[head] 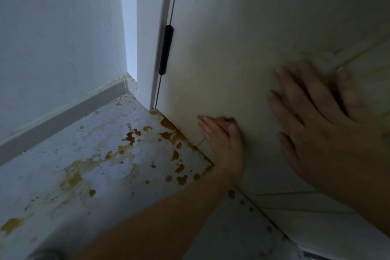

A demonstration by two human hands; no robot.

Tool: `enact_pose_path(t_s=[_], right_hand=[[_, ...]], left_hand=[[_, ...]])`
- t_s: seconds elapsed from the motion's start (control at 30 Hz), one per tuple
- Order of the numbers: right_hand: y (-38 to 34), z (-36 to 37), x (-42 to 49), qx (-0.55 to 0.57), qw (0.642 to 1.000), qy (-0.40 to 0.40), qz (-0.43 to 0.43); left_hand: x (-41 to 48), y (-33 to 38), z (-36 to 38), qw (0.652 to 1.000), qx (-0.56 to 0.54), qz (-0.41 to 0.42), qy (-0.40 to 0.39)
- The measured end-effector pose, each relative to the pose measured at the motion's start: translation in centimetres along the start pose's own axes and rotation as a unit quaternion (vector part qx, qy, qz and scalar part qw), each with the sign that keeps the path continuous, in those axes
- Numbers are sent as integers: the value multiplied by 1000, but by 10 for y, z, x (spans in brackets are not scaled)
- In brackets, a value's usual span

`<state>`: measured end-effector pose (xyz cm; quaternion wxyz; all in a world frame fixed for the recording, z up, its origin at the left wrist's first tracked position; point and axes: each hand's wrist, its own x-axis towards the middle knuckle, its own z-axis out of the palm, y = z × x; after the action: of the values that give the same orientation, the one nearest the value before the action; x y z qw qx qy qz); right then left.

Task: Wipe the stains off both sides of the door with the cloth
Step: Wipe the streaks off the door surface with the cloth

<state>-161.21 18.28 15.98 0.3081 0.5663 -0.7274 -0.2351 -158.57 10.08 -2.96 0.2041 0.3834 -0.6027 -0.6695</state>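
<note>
**A:** Where is the person working on the door (232, 38)?

**B:** Low on its hinge side. The left grip (221, 139) lies with fingers straight against the bottom edge, just above the floor (84, 154). The right grip (316, 116) is spread flat higher up, holding nothing and apparently bracing the panel.

**A:** And the cloth?

**B:** Not plainly shown. A dark sliver (230, 119) by the left knuckles may be its edge. It is probably pressed under that palm, but that cannot be told for sure.

**A:** What would make this stroke go well?

**B:** Probably a firm right palm, so the door does not swing on its black hinge (166, 49), and even pressure along the bottom edge. Orange-brown blotches (168, 133) on the floor run right up to the door there. Dragging the cloth over the floor would likely pick that mess up and smear it onto the panel.

**A:** Anything left on this face?

**B:** Faint yellowish smears (329, 57) show near the groove (358, 53) above the right fingers. Those look worth a pass. The other side is out of view.
</note>
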Motion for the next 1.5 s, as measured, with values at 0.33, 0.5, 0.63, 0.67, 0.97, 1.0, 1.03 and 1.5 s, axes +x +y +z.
enact_pose_path(t_s=[0.33,0.5,0.63,0.67,0.97,1.0,1.03,1.5], right_hand=[[-4,6,-7,-26,999,-26,-12],[-7,8,-8,-8,1000,-23,-5],[-8,9,-7,-19,1000,-17,-10],[-6,9,-8,-18,1000,-17,-12],[49,-50,-22,6,997,51,66],[58,-59,-20,4,995,60,80],[66,-67,-19,1,993,68,91],[109,-114,-41,7,993,48,111]], left_hand=[[-16,-35,28,952,-154,-260,-42],[77,-88,-12,943,-187,-276,-2],[71,-61,-13,937,-205,-276,68],[58,-51,-6,938,-206,-267,79],[5,145,-18,944,-7,315,98],[8,150,-22,922,35,372,98],[5,152,-22,895,79,430,92],[-4,223,-39,721,274,634,54]])
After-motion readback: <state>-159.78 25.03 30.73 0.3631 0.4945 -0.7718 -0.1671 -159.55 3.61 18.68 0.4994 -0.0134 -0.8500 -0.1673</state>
